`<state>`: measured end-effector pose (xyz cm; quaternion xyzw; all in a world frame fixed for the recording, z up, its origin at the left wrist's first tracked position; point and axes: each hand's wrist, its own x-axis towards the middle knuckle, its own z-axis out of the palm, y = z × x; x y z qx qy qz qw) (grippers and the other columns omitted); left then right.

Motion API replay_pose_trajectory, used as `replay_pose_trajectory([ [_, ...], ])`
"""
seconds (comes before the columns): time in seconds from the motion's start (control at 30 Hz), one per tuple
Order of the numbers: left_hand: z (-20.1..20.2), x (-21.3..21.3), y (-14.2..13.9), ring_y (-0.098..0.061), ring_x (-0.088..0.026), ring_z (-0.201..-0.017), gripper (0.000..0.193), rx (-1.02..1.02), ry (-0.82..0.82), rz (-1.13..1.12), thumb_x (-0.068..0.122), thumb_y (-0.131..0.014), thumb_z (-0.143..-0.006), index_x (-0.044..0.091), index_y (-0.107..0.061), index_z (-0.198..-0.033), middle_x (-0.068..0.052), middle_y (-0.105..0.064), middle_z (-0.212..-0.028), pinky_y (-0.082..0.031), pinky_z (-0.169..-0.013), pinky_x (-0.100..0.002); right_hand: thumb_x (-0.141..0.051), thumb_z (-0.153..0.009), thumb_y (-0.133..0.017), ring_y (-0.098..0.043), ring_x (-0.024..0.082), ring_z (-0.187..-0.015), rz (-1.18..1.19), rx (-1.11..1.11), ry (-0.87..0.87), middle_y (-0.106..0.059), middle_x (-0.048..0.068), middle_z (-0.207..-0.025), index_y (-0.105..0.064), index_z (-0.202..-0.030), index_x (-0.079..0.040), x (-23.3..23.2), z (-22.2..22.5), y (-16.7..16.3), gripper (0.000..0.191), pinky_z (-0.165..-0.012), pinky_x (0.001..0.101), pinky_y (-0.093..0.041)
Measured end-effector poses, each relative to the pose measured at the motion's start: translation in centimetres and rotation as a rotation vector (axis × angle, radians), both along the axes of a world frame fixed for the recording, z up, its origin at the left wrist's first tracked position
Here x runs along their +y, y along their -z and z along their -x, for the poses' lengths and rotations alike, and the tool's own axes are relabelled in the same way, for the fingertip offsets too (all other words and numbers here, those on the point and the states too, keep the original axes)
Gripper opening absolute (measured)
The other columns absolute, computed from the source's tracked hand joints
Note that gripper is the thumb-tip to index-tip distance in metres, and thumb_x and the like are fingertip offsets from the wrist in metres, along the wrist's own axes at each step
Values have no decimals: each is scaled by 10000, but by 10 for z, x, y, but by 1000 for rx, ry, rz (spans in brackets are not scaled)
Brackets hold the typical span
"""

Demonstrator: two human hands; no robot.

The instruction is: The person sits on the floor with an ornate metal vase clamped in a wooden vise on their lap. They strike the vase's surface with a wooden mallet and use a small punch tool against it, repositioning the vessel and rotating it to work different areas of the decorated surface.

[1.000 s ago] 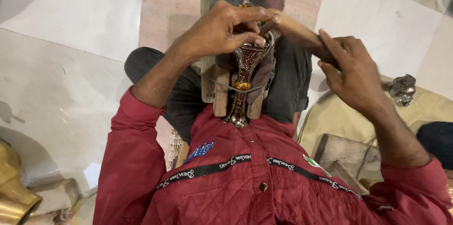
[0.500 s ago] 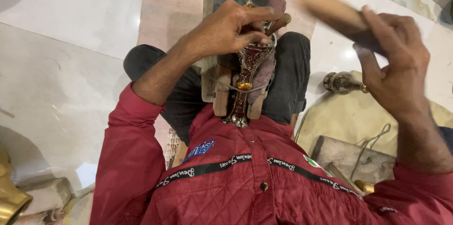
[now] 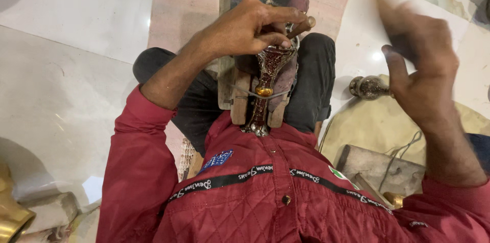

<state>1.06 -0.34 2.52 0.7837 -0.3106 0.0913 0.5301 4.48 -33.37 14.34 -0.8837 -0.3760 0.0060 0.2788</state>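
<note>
In the middle of the frame, an ornate metal vase (image 3: 266, 82), dark red with silver pattern and a gold ring at the neck, lying lengthwise on a wooden block (image 3: 236, 101) between the knees in dark trousers. At its upper end, the left hand (image 3: 240, 31), fingers clenched around a thin wooden-handled tool (image 3: 301, 27) pressed against the vase rim. At the right, the right hand (image 3: 421, 64), raised and blurred, closed on a dark object, impossible to identify. Just left of that hand, a small metal knob-shaped piece (image 3: 368, 86) on the pale floor. Below, a red quilted jacket (image 3: 265, 197) with a small blue rectangular patch (image 3: 218, 159) on the chest and a black band across. In the lower left corner, part of a brass vessel (image 3: 10, 215).
</note>
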Motion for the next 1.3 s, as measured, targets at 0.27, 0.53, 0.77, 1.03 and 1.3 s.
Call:
replay_pose_trajectory([
  [0.27, -3, 3, -6, -780, -176, -763, 522, 132, 28, -67, 134, -817, -931, 150, -641, -1423, -114, -800, -931, -603, -679, -351, 164, -899, -714, -641, 328, -1160, 108, -220, -31, -540, 217, -1279, -562, -1470, 2, 2, 0, 4, 613, -951, 372, -606],
  [0.53, -10, 4, -2, -783, -172, -785, 516, 59, 61, -73, 158, -828, -934, 117, -645, -1415, -109, -802, -961, -599, -677, -353, 134, -894, -736, -619, 258, -996, 135, -266, 19, -570, 168, -1190, -555, -1446, -27, -3, 1, 11, 602, -792, 378, -552],
  [0.77, -12, 6, -2, -796, -189, -862, 498, 26, 102, -35, 138, -819, -940, 97, -655, -1409, -127, -799, -1067, -626, -729, -343, 32, -955, -700, -611, 204, -1019, -15, -106, 52, -563, 79, -1172, -496, -1432, -59, -6, -1, 18, 527, -840, 363, -519],
  [1.03, -15, 8, 1, -798, -202, -878, 504, 56, 126, -52, 129, -825, -942, 57, -645, -1407, -142, -792, -1077, -634, -740, -343, 26, -1015, -617, -618, 178, -1129, -53, -100, -71, -552, 48, -1282, -407, -1542, -118, -10, 0, 20, 585, -933, 352, -536],
  [1.3, -22, 10, 8, -799, -213, -880, 545, 100, 123, -122, 188, -823, -950, 22, -618, -1427, -156, -786, -1036, -645, -740, -343, 46, -894, -727, -597, 238, -904, 420, -652, -57, -586, 80, -1170, -561, -1456, -108, -5, 2, 19, 606, -835, 417, -513],
])
